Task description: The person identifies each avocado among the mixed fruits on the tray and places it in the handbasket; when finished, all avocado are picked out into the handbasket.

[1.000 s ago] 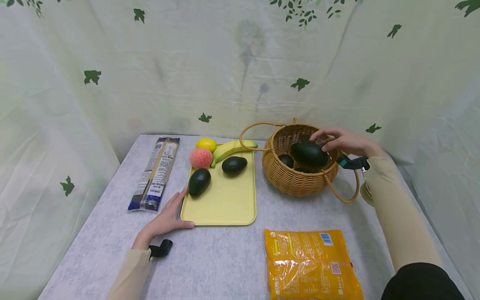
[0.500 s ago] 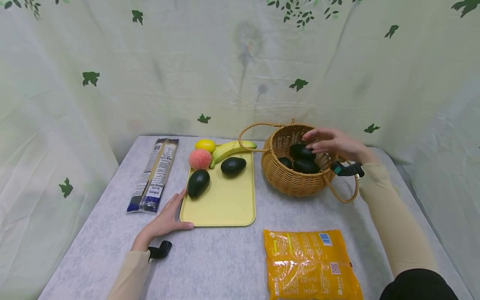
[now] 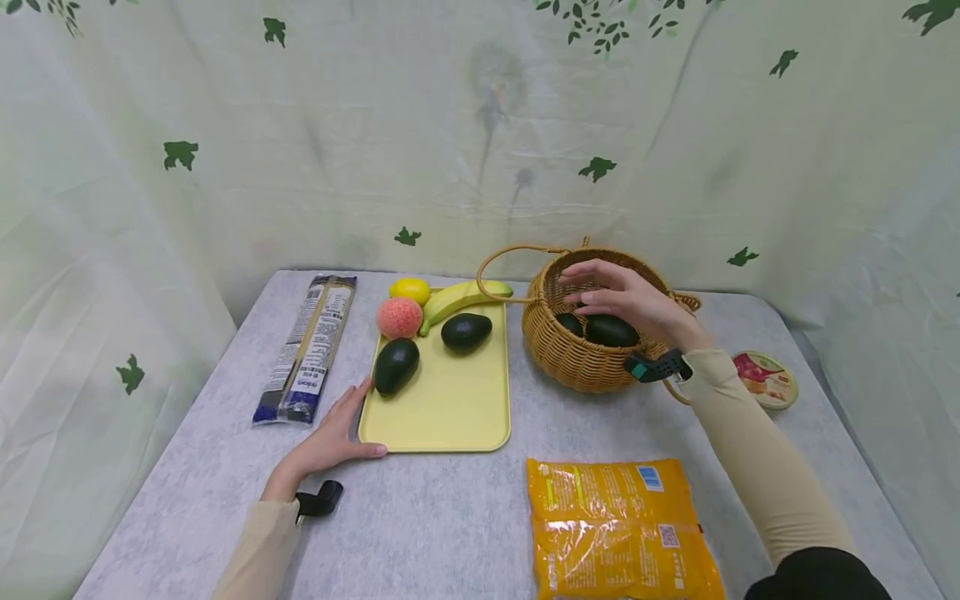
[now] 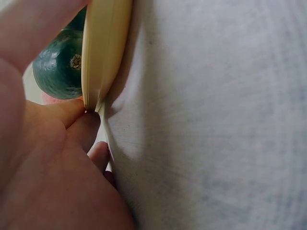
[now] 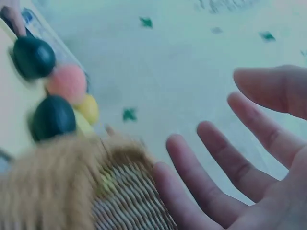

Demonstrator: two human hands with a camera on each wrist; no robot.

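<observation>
My left hand (image 3: 328, 446) rests at the near left corner of a yellow tray (image 3: 450, 417), fingers along its left side and thumb at its front edge. On the tray lie two dark avocados, one (image 3: 397, 367) near the left side and another (image 3: 467, 333) farther right. A banana (image 3: 461, 300), a pink peach-like fruit (image 3: 399, 317) and a lemon (image 3: 410, 289) sit at its far end. Over a wicker basket (image 3: 581, 367) hovers my right hand (image 3: 637, 304), fingers spread and holding nothing. Avocados (image 3: 611, 331) lie inside the basket, partly hidden by that hand.
A long blue-ended packet (image 3: 307, 350) lies left of the tray. In front of the basket is an orange bag (image 3: 622, 529). A round lidded tub (image 3: 765, 379) stands to the right, partly behind my right sleeve. A leaf-print curtain (image 3: 450, 125) hangs behind the table.
My right hand has let go of an avocado inside the basket and moved left above it. The round tub has come into fuller view. My left hand has stayed at the tray.
</observation>
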